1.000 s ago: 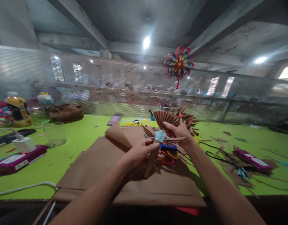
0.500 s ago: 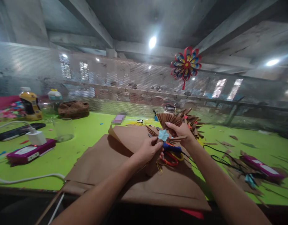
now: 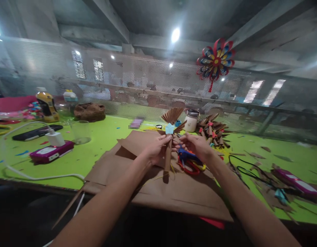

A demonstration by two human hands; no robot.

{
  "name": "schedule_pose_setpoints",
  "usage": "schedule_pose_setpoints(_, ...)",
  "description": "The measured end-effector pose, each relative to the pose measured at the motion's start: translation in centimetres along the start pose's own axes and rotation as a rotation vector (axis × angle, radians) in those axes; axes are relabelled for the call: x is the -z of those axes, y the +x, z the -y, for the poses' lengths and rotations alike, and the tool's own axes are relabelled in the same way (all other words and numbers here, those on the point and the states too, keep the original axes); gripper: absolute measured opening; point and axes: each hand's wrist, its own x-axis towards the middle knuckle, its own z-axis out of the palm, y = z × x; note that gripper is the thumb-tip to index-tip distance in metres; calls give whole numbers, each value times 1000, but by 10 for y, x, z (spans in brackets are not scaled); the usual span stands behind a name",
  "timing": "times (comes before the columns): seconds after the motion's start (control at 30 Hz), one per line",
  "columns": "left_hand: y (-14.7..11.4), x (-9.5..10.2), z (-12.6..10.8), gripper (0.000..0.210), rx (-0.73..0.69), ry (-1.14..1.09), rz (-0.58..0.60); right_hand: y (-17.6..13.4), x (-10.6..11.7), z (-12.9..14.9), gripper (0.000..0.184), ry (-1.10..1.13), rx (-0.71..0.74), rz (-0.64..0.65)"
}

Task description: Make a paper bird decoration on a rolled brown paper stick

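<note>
My left hand point(image 3: 158, 148) is wrapped round the rolled stem of a brown paper flower point(image 3: 168, 156). Pleated brown paper fans point(image 3: 173, 116) spread from its top, and a light-blue paper star point(image 3: 169, 128) sits at the centre. The flower stands upright, facing me. Just right of the stem, my right hand point(image 3: 196, 145) has its fingers curled in with thumb against fingertips; anything between them is hidden. Below that hand lie scissors with red handles point(image 3: 190, 168) and a blue tool point(image 3: 186, 156), partly overlapping. Yellow string point(image 3: 173, 168) trails by the stem.
Brown paper sheets point(image 3: 148, 190) cover the green table point(image 3: 112, 128) before me. More paper flowers point(image 3: 215, 132) are piled behind my right hand, beside a white jar point(image 3: 191, 121). Purple power strips point(image 3: 52, 152) lie on both sides, with a plastic cup point(image 3: 81, 133) and black cord point(image 3: 240, 166).
My right hand has let go of the pleated fan and come down beside the stem. The flower has turned upright in my left hand. The view has shifted slightly.
</note>
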Motion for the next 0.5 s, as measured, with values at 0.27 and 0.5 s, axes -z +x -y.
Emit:
schedule_pose_setpoints(0.27, 1, 12, -10, 27, -93, 124, -91, -16, -20, -7, 37, -228, 64, 98)
schedule_pose_setpoints(0.5, -3, 5, -10, 28, -13, 58, 5, -18, -41, -11, 24, -193, 90, 187)
